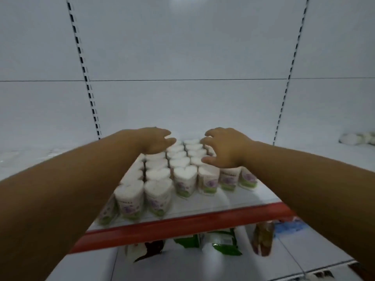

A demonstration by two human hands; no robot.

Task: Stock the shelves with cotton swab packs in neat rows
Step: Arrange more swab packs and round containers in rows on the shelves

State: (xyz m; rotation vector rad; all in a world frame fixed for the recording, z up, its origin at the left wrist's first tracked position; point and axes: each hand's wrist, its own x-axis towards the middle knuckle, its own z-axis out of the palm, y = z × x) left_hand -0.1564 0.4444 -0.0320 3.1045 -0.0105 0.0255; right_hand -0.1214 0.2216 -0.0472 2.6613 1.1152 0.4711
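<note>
**White packs, red edge**

The cotton swab packs [185, 180] are white on top, with labels printed in purple and green. The shelf [243, 196] is white with a red front strip [182, 224]. The far back panel [182, 47] is pale grey-white, and its uprights [85, 74] show a dashed line of black slots. Below, near, lie green-and-white packages [221, 240], a brown package [262, 240] and, to the right, something blue [288, 227].

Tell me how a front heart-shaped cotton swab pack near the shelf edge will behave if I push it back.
The front pack looks taller than wide, so a high push may tip it; push low. It stands upright on the smooth shelf, so it should slide rather than roll. Full of swabs, it is probably light.
</note>
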